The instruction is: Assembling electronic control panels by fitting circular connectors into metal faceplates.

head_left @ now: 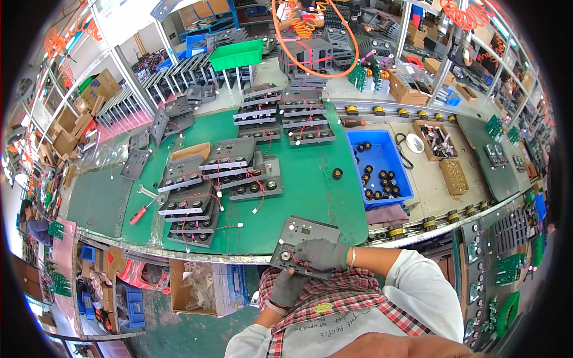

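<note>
A dark grey metal panel (304, 229) with punched holes is tilted at the table's front edge, above my lap. My left hand (288, 289), in a grey glove, grips the panel's near left edge. Over the panel's right part lies my right hand (322, 255), gloved too, its fingers curled together beside a round speaker-like part (285, 256) and red-and-black wires. What those fingertips hold is hidden. Similar panels (256, 173) with round parts and twisted wires stand in stacks on the green mat (310, 197). One loose black round part (338, 173) sits on the mat.
To the right, a blue bin (412, 190) contains black round parts. Beyond it are a cardboard box of small parts (436, 140) and a roller track (430, 223). A red-handled screwdriver (138, 215) and a wrench (147, 192) lie left. An orange hose (352, 36) hangs overhead.
</note>
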`<state>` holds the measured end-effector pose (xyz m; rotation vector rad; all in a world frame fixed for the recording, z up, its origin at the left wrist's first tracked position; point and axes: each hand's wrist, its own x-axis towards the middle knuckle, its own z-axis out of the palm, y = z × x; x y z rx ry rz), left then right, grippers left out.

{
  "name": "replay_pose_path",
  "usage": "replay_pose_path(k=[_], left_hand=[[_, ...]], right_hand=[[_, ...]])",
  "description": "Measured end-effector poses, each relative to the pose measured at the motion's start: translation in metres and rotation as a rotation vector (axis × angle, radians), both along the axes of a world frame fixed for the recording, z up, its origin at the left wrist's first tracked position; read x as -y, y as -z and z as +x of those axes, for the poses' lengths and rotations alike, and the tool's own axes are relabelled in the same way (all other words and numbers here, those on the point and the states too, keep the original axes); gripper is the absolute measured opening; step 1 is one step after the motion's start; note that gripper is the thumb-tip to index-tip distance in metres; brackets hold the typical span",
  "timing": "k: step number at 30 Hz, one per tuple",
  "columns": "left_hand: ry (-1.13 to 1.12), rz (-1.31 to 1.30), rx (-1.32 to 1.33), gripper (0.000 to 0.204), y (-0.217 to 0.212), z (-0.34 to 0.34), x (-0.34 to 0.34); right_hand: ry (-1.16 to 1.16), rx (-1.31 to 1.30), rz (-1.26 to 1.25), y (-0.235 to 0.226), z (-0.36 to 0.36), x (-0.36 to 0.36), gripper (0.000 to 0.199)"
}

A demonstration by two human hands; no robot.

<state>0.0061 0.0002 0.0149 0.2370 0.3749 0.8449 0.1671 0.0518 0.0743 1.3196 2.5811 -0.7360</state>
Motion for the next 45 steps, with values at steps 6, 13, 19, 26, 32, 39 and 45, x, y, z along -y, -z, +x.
replay_pose_path(k=[6, 13, 19, 26, 32, 39, 45], left_hand=[[-0.002, -0.018, 0.004, 0.053, -0.003, 0.0, -0.001], [0.001, -0.037, 0.031, 0.037, 0.012, -0.002, 0.001], [-0.01, -0.036, -0.026, 0.036, -0.004, 0.003, 0.0], [0.006, -0.031, -0.004, 0.05, 0.001, 0.0, 0.002], [-0.011, -0.068, -0.016, 0.04, -0.002, 0.004, 0.001], [0.002, -0.065, 0.006, 0.05, -0.002, 0.0, 0.001], [-0.151, -0.016, -0.064, 0.045, -0.016, -0.01, -0.005]], right_hand=[[-0.139, -0.104, 0.045, -0.001, 0.003, -0.004, 0.027], [0.133, 0.164, 0.009, -0.016, -0.01, 0.001, 0.028], [0.258, -0.088, 0.161, 0.004, 0.001, 0.009, 0.03], [0.275, -0.249, 0.211, 0.002, 0.015, 0.012, 0.03], [0.229, -0.169, 0.102, -0.004, 0.018, 0.008, 0.028], [0.214, -0.177, 0.16, 0.014, 0.005, 0.017, 0.027], [0.357, -0.428, 0.432, -0.011, 0.051, -0.029, 0.026]])
